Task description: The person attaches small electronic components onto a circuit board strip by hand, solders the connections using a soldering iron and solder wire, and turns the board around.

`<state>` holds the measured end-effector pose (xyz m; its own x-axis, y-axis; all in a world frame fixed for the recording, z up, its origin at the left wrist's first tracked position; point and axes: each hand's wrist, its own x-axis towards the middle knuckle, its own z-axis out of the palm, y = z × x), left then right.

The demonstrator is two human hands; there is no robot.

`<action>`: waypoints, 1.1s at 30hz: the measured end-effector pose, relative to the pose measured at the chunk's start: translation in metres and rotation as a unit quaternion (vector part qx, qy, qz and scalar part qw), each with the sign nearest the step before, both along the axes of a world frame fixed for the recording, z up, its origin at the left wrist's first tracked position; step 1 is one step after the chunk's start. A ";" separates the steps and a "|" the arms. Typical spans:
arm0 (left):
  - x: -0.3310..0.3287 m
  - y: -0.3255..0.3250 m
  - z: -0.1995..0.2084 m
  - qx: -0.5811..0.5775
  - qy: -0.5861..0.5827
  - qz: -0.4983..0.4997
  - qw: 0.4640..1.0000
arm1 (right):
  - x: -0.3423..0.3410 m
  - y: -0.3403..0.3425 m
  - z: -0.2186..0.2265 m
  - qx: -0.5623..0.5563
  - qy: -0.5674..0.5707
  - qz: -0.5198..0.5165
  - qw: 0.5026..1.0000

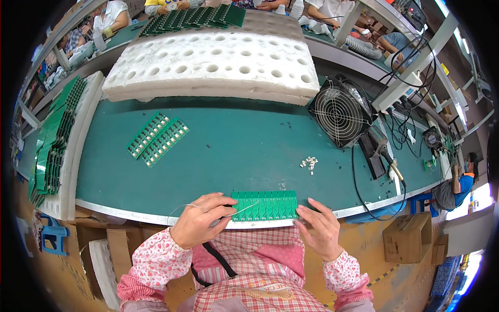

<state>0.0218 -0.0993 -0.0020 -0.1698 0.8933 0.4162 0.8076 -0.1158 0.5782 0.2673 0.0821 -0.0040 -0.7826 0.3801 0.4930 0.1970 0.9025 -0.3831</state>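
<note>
A green circuit board panel (273, 204) lies flat at the front edge of the green-topped bench, directly before me. My left hand (199, 220) is closed in a pinch on a thin solder wire (244, 210). The wire's straight end reaches over the left half of the panel, and its other end loops out to the left. At the panel's right edge is my right hand (320, 226), fingers apart, with its thumb and fingertips against or very near that edge. A few small white components (310, 164) lie loose farther back on the bench.
Two populated boards (157, 138) lie at left. White foam blocks (208, 67) stand at the back and left, bearing stacked green boards (56, 140). On the right are a black fan (340, 112) and a soldering iron (393, 164) in its stand, its cable hanging past the edge. Other people sit beyond.
</note>
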 end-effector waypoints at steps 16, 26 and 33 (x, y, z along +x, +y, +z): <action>0.011 0.007 0.011 0.002 0.035 0.014 0.999 | 0.010 0.001 -0.011 -0.015 0.019 -0.038 0.999; 0.010 0.028 0.021 -0.071 0.041 0.019 0.996 | -0.002 -0.001 -0.007 -0.043 0.013 -0.037 0.998; 0.019 0.024 0.033 -0.018 0.028 0.038 0.999 | 0.020 0.040 0.003 -0.419 0.203 -0.191 0.864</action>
<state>0.0409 -0.0755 0.0311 -0.2151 0.8934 0.3944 0.8443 -0.0329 0.5349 0.2878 0.1221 -0.0009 -0.3489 0.9290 0.1237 0.1157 0.1736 -0.9780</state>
